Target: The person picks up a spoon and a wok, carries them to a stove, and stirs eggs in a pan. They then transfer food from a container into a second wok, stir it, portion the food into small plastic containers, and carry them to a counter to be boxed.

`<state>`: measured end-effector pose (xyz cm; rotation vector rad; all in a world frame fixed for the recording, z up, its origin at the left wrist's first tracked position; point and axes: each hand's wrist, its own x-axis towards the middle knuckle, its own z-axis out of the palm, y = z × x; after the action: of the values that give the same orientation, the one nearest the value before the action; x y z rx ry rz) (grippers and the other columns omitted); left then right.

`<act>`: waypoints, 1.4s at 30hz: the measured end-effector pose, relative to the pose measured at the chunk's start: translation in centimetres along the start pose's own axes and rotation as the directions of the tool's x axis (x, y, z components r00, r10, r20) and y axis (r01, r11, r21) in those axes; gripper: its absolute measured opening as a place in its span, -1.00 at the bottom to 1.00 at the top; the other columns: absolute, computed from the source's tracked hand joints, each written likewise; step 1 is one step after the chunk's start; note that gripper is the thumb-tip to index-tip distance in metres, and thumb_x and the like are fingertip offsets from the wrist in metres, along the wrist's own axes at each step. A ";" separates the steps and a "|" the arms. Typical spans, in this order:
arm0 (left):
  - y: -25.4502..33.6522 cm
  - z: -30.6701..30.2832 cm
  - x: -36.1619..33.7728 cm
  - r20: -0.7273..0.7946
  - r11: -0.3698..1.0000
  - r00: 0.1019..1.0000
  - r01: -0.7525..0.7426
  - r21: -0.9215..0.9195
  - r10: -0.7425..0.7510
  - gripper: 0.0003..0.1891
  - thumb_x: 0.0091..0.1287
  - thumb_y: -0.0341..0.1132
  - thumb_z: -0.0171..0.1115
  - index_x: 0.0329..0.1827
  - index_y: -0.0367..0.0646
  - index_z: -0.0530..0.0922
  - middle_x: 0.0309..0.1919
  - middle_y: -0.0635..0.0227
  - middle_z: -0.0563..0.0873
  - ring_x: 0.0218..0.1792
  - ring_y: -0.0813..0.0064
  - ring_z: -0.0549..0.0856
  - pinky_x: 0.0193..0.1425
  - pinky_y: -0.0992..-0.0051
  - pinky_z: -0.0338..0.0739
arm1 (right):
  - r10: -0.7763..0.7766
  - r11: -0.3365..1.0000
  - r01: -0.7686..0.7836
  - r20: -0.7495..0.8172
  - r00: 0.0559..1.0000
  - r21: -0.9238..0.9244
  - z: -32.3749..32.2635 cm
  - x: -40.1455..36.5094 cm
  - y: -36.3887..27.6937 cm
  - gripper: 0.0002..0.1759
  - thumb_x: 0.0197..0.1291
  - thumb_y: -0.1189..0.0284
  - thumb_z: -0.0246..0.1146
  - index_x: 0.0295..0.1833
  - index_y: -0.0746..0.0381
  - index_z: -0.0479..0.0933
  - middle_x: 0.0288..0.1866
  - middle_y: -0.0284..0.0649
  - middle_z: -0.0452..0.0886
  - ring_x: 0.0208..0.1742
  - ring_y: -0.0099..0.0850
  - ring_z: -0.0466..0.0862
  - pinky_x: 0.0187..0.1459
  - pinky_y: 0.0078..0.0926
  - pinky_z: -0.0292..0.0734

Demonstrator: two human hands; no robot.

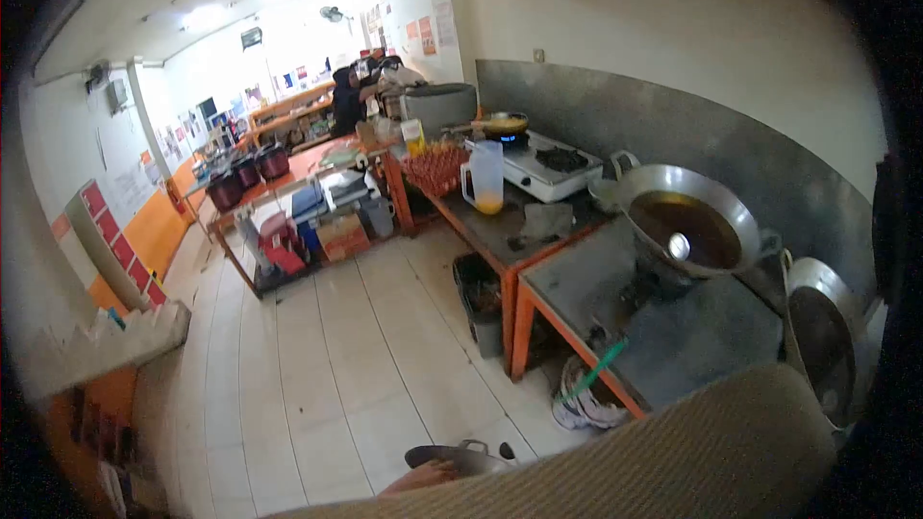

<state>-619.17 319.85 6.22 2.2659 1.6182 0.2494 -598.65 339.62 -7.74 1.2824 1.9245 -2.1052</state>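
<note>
At the bottom edge, my left hand (421,477) is at the near rim of a dark grey wok (476,462), its fingers closed over the edge. A loop handle stands up on the wok's far side, with a small black piece beside it. A brown ribbed sleeve (663,447) crosses close in front of the camera, hiding the wok's lower part and most of the hand. My right hand is not in view.
A large wok of brown oil (687,226) holds a metal ladle. Nearby are a gas stove (543,168) with a pan, a plastic jug (486,178), another big wok (822,336), bins (481,308), and a bucket (582,399). A person in dark clothes (348,101) stands farther back.
</note>
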 end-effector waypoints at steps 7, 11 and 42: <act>-10.3 -20.1 8.0 -0.394 0.999 0.919 0.039 0.031 -0.024 -0.56 0.17 -0.07 0.30 0.13 0.11 0.52 0.07 0.25 0.44 0.21 0.25 0.38 0.24 0.21 0.32 | -0.332 0.942 0.257 -0.483 0.810 -0.216 -10.4 11.9 -18.8 -0.20 0.16 0.28 0.18 0.40 0.40 0.01 0.13 0.08 0.48 0.14 -0.10 0.49 0.15 -0.23 0.34; -18.8 -22.7 11.0 -0.651 0.940 0.678 0.236 -0.247 -0.342 -0.50 0.12 -0.19 0.38 0.14 0.03 0.46 0.11 0.20 0.37 0.16 0.14 0.37 0.22 0.19 0.34 | -0.332 0.934 0.324 -0.699 0.634 -0.151 -17.1 13.4 -34.8 -0.48 0.27 0.30 0.04 0.25 0.39 0.26 0.06 0.00 0.44 0.09 -0.19 0.44 0.16 -0.30 0.28; -75.8 -37.8 46.9 -0.107 0.893 0.994 -0.079 -0.444 0.035 -0.77 0.21 -0.27 0.29 -0.21 -0.20 0.50 -0.14 0.20 0.57 -0.15 0.20 0.63 -0.14 0.33 0.55 | 0.231 0.965 0.186 -0.931 -0.283 0.183 -61.8 55.4 -57.7 -0.44 0.23 0.24 0.08 0.12 0.46 0.13 0.00 0.31 0.49 0.01 0.21 0.53 0.04 -0.01 0.43</act>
<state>-682.93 392.62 10.13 1.9665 1.3628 0.6827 -631.51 432.57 14.43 3.9693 1.3539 -0.7275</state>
